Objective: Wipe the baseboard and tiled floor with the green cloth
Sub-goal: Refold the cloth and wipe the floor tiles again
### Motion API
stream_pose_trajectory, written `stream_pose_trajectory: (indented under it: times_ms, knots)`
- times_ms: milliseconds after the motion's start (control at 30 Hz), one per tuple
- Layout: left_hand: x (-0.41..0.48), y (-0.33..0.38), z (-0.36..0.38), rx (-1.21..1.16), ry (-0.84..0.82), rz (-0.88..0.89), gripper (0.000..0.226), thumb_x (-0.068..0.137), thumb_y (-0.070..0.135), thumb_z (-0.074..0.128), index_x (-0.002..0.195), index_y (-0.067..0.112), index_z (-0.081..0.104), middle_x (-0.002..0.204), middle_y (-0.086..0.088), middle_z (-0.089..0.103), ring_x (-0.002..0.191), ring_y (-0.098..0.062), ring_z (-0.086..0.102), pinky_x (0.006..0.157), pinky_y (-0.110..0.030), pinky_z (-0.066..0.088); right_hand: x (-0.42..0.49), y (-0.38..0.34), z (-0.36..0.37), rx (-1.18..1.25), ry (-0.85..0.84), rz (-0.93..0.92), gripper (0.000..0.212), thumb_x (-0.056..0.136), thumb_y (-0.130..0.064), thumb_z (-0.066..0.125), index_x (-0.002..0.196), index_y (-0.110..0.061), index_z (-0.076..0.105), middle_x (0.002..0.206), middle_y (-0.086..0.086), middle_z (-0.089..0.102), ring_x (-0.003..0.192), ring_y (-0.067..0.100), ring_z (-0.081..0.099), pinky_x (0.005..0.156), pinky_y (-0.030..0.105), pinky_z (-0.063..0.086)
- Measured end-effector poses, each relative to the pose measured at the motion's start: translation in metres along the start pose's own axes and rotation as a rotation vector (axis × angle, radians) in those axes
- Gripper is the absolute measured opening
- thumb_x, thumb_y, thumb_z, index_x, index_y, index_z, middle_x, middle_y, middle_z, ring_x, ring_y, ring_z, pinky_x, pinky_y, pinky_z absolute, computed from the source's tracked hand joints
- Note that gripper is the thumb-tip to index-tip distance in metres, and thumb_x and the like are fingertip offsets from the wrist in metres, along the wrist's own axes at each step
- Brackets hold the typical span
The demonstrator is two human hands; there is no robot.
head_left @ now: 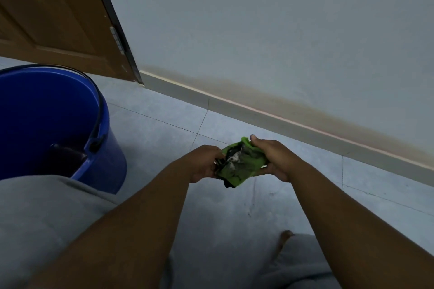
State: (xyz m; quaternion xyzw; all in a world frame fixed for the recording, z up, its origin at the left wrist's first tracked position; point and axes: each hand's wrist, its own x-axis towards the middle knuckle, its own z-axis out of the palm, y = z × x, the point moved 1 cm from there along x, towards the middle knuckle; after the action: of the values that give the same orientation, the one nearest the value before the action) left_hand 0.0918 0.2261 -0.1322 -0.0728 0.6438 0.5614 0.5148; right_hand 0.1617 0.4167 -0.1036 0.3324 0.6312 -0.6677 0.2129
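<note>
The green cloth (242, 163) is bunched up and smeared with dark and whitish dirt. I hold it above the tiled floor (164, 115) with both hands. My left hand (204, 163) grips its left end and my right hand (273, 156) grips its right end, thumb on top. The pale baseboard (270, 117) runs diagonally along the foot of the wall, from the door frame down to the right edge, beyond my hands. Brownish staining shows on the wall just above it.
A blue bucket (110, 148) with a black handle stands on the floor at the left, with dark water inside. A brown wooden door (54, 19) is at the upper left. My grey-clad knees fill the lower foreground.
</note>
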Motion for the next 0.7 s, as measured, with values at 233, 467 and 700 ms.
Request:
stream_pose_trajectory:
  times_ms: [233,467,700]
  knots:
    - [0.036,-0.049,0.016,-0.007,0.005,-0.144,0.013,0.100,0.002,0.046,0.093,0.000,0.057,0.101,-0.024,0.063,0.088,-0.037,0.066,0.076,-0.049,0.060,0.028,0.064,-0.018,-0.057,0.134,0.060,0.014,0.095,-0.010,0.056,0.096,-0.003,0.068,0.101,0.023,0.069,0.090,0.033,0.069,0.075,0.045,0.060]
    - [0.099,-0.111,0.040,0.047,0.034,-0.291,0.009,0.099,0.005,0.054,0.092,0.001,0.059,0.104,-0.026,0.062,0.087,-0.039,0.065,0.078,-0.051,0.060,0.073,0.154,-0.044,-0.105,0.325,0.173,0.015,0.095,-0.019,0.060,0.090,-0.006,0.064,0.104,0.020,0.063,0.096,0.035,0.064,0.070,0.045,0.060]
    - [0.134,-0.157,0.066,0.256,0.033,-0.295,0.027,0.096,0.027,0.064,0.097,0.000,0.068,0.105,-0.024,0.069,0.093,-0.037,0.071,0.082,-0.053,0.061,0.086,0.201,-0.049,-0.819,0.574,-0.016,0.020,0.094,-0.025,0.056,0.105,-0.011,0.065,0.102,0.009,0.067,0.097,0.029,0.060,0.076,0.029,0.042]
